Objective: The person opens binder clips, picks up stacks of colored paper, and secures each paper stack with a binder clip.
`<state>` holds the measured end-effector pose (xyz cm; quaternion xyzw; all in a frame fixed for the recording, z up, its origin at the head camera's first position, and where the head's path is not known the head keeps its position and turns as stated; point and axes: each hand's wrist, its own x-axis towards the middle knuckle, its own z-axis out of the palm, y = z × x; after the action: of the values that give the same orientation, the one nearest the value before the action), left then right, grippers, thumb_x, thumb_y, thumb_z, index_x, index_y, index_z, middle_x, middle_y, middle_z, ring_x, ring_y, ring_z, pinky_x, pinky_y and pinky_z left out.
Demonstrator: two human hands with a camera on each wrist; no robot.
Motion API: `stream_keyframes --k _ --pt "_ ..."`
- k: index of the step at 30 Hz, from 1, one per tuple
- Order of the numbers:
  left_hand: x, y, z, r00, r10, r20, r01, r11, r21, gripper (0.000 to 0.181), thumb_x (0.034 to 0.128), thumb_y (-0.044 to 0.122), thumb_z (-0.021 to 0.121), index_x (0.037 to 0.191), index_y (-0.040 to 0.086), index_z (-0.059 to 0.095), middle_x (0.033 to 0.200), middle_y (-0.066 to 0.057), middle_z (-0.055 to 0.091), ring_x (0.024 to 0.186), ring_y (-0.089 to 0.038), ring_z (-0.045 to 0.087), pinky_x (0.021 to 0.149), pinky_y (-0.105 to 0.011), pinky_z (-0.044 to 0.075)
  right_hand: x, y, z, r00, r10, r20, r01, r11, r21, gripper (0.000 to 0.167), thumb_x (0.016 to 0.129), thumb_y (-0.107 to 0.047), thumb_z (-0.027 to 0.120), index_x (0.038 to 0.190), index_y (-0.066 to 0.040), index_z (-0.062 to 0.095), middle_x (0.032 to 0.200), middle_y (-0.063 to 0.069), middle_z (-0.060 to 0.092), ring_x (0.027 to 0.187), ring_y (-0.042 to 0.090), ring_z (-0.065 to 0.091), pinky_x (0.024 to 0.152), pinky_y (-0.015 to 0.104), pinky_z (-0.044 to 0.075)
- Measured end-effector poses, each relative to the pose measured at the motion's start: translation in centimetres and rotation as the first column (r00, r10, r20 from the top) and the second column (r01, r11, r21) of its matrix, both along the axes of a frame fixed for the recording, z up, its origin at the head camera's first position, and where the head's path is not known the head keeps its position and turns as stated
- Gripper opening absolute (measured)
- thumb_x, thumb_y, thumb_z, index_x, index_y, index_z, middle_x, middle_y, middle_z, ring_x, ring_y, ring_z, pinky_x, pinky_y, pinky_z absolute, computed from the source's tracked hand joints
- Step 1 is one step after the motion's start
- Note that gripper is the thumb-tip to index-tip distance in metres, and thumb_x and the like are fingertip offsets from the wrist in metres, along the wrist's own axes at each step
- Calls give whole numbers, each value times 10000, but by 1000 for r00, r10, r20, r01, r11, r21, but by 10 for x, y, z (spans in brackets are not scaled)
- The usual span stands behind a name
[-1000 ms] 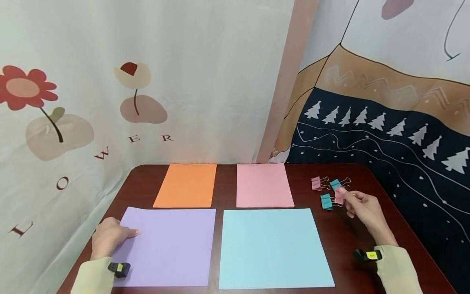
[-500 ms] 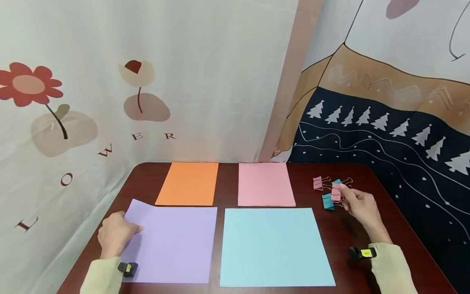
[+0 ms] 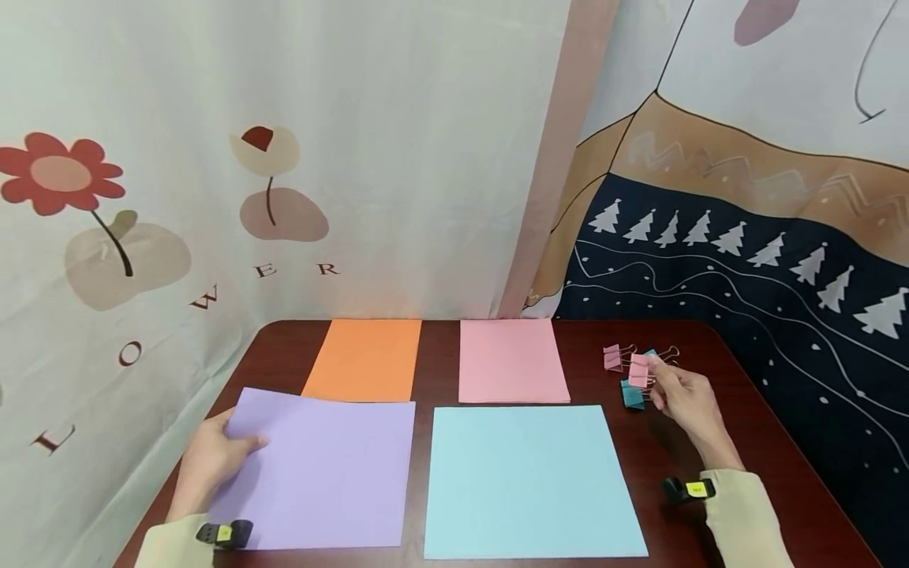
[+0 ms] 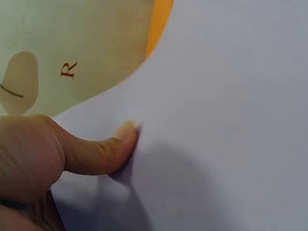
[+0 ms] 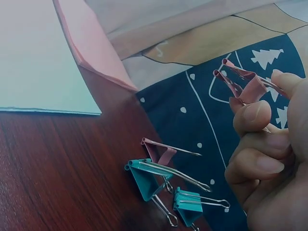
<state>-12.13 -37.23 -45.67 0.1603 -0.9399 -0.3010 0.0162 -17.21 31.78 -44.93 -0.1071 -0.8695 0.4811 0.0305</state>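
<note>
Head view: right hand [image 3: 685,398] pinches a pink binder clip [image 3: 639,369]; left hand [image 3: 209,457] holds purple paper [image 3: 327,477]

Beyond the far right corner of the blue paper [image 3: 533,481], the right thumb and index finger pinch the pink binder clip, the other fingers curled. Left of the blue paper, the left thumb lies on top of the purple paper, whose far left corner stands raised; how the other left fingers lie beneath I cannot tell. Near the right hand, also right of the blue paper, sit two teal clips [image 5: 144,182] and a second pink clip [image 5: 156,150]. Pink paper [image 3: 513,360] lies just behind the blue paper, orange paper [image 3: 365,360] behind and farther left. Under the blue paper spreads a dark red table [image 3: 589,371]; behind both hangs a flower-printed curtain [image 3: 426,158].
</note>
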Motion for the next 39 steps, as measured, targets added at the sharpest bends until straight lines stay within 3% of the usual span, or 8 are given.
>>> stream_keyframes --k 2,5,7,9,19,33,39 --pt "0 -2 0 1000 -4 -11 5 999 38 720 853 207 817 1393 -152 505 1345 -388 566 1211 -543 572 979 -614 478 0 -1 0 1000 -3 -7 3 1000 -9 682 991 -699 438 851 -54 613 614 -6 511 586 183 467 513 340 391" --pt "0 -5 2 1000 -2 -23 3 998 68 679 855 217 828 1352 -153 549 1298 -371 613 1034 -388 673 846 -379 549 -1 -3 0 1000 -3 -15 3 1000 -21 677 996 -694 430 868 -52 605 621 -2 518 589 188 469 531 339 395" --pt "0 -6 5 1000 6 -21 -4 995 101 677 851 216 835 1348 -148 555 1292 -364 622 952 -253 663 754 -245 504 0 -3 -1 1000 0 -23 -1 1000 -28 672 1002 -685 425 885 -47 602 626 -2 520 583 190 462 534 339 396" --pt "-1 -6 8 1000 20 -6 -19 991 133 675 848 208 836 1354 -140 556 1294 -359 622 905 -162 629 680 -184 461 0 -4 -1 999 5 -34 -6 999 -35 667 1009 -674 425 906 -40 608 626 -2 518 578 190 458 532 339 396" --pt "-5 -5 20 996 45 77 -65 955 291 768 889 285 808 1443 -115 458 1353 -375 545 827 -141 651 667 -278 537 -1 -8 -1 997 22 -70 -26 998 -54 650 1025 -640 428 931 -21 603 636 3 518 552 183 438 508 345 386" --pt "-21 19 32 996 85 22 -86 923 374 696 918 304 781 1433 -62 491 1370 -347 543 768 -111 654 655 -303 561 -5 -16 -4 990 70 -120 -80 994 -75 613 1043 -594 438 934 -15 607 623 -11 517 499 173 397 465 351 370" --pt "-31 31 41 998 64 -12 -55 921 386 721 900 312 802 1440 -55 494 1391 -330 542 819 -124 653 679 -287 549 -10 -23 -4 984 88 -157 -103 991 -90 609 1051 -567 448 804 -23 565 608 -18 524 476 166 368 445 359 353"
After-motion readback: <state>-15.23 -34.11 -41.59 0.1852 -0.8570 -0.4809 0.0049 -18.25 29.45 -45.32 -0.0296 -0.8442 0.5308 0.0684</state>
